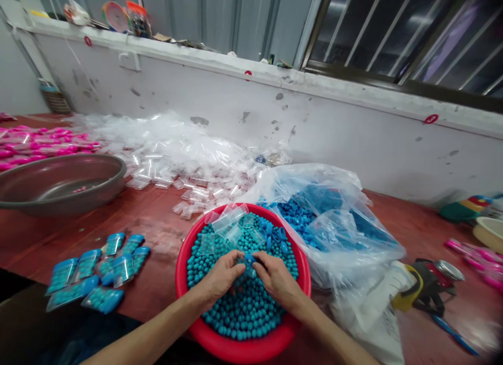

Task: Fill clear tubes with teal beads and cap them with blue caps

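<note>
Both hands [248, 273] pinched on a small blue piece [248, 260] over teal beads [243, 312].

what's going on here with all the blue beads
A person sits at a red table with both hands in a red basin full of teal beads. The left hand and right hand meet over the beads and pinch a small blue piece between them. A few empty clear pouches lie on the beads. Filled blue packets lie left of the basin, and an open plastic bag of blue parts sits to its right.
</note>
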`<state>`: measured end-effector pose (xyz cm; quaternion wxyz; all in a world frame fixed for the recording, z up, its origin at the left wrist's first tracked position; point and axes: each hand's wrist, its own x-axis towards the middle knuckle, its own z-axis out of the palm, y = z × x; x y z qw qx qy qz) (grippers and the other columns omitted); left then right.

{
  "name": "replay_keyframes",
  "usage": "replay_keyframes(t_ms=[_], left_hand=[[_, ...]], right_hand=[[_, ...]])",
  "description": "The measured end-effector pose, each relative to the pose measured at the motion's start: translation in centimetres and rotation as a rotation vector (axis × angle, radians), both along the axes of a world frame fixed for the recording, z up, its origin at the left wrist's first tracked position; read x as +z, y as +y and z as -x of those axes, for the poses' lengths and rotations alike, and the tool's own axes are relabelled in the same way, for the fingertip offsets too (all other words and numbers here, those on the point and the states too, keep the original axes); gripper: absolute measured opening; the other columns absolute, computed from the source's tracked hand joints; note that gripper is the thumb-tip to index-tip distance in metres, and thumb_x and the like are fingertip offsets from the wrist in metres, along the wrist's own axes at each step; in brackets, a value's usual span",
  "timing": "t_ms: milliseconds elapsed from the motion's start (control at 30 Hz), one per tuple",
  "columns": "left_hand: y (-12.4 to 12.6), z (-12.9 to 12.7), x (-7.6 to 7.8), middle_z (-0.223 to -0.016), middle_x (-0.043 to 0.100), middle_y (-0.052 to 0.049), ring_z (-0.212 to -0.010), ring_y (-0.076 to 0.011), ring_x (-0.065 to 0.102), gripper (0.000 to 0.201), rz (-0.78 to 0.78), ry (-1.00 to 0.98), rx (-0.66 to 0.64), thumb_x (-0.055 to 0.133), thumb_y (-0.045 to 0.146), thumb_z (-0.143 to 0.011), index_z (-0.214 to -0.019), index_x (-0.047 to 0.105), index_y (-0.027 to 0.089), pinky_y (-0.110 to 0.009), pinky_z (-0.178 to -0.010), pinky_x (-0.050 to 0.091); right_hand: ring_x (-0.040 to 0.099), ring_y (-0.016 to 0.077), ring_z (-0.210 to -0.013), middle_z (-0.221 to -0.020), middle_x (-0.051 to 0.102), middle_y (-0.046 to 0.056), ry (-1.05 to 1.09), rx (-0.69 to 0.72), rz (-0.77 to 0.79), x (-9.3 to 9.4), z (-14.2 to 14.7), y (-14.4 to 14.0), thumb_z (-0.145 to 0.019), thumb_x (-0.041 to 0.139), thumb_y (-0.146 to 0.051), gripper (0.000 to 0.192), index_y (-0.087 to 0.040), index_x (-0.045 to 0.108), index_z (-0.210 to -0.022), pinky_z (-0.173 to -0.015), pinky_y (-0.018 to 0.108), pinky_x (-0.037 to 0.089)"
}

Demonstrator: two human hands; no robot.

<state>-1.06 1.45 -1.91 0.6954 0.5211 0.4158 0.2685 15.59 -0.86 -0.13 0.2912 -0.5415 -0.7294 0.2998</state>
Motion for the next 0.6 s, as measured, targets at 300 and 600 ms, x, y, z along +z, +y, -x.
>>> replay_keyframes(t_ms=[300, 600], left_hand=[[-0.4, -0.5, 0.7, -0.07, 0.056, 0.003, -0.043, -0.0065, 0.048, 0.033, -0.076, -0.045, -0.015, 0.05, 0.034, -0.073, -0.101, 0.043, 0.018, -0.016, -0.036, 0.031], [-0.3, -0.4, 0.9, -0.073, 0.056, 0.001, -0.046, -0.0074, 0.05, 0.039, -0.093, -0.059, -0.034, 0.051, 0.034, -0.072, -0.106, 0.043, 0.016, -0.017, -0.037, 0.032]], right_hand=[[0.033, 0.005, -0.032, -0.052, 0.047, -0.008, 0.499, 0.023, 0.413, -0.1, 0.0, 0.4, -0.082, 0.041, -0.043, 0.034, -0.018, 0.045, -0.105, -0.032, 0.016, 0.024], [0.033, 0.004, -0.033, -0.057, 0.044, -0.009, 0.533, 0.055, 0.416, -0.6, 0.3, -0.1, -0.082, 0.042, -0.044, 0.027, -0.021, 0.04, -0.096, -0.03, 0.015, 0.028]])
